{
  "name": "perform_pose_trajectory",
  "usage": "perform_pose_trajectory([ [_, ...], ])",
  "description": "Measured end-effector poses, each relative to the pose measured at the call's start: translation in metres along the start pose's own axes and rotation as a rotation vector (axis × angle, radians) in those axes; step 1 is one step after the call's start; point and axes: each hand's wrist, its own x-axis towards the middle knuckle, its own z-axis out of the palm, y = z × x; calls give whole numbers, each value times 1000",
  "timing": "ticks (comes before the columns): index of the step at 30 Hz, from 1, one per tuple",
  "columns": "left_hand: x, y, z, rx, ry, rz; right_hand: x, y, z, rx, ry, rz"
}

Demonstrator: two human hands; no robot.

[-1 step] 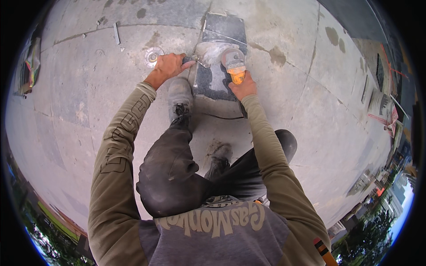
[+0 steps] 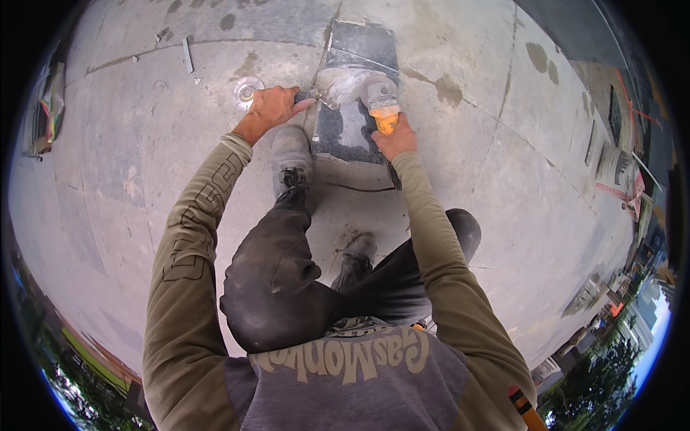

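In my right hand point(image 2: 397, 138) is a yellow and grey angle grinder point(image 2: 386, 118), gripped round its body. Its head rests over a dark stone slab point(image 2: 363, 44), on the right side of a patch of pale dust. My left hand point(image 2: 273, 109) is closed round the dark handle of a tool with a metal end point(image 2: 327, 103), which reaches onto the slab's left edge; its exact kind is unclear. Just beyond that hand a round disc point(image 2: 246, 92) lies on the concrete. The grinder's own wheel is mostly hidden under its head.
A black cord point(image 2: 363, 189) runs over the concrete below the slab. My left boot point(image 2: 291, 161) stands close to the slab's near left corner. Farther off are a thin metal strip point(image 2: 187, 55) and, at the right, a paper bag point(image 2: 614, 171).
The grinder's head has shifted slightly to the right over the slab. My left hand and its tool stay practically where they were.
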Motion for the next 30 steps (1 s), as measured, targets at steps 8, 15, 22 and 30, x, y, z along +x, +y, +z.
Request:
perform_pose_trajectory([
  [8,5,0,-1,-14,-3,13,-9,10,13,-4,16,-107],
  [15,10,-21,17,-116,18,151,6,17,-12,218,184,-76],
  [22,12,-14,9,-9,-41,173,-20,0,10,15,-41,-109],
  [30,18,-19,9,62,-13,214,-9,1,3,-55,-37,-49],
])
